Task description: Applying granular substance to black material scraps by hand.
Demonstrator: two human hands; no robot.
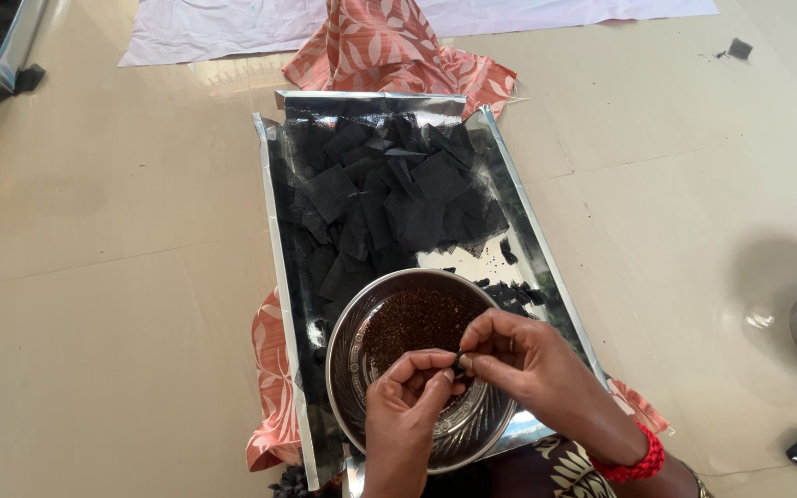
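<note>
Beige tiled floor (122,277), silver tray (274,231)

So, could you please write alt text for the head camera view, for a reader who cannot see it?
Two hands, the left hand and the right hand, pinch a small dark piece between their fingertips above a round metal bowl holding brown granules. The bowl sits on a shiny foil tray piled with black fabric squares, on a beige floor.
</note>
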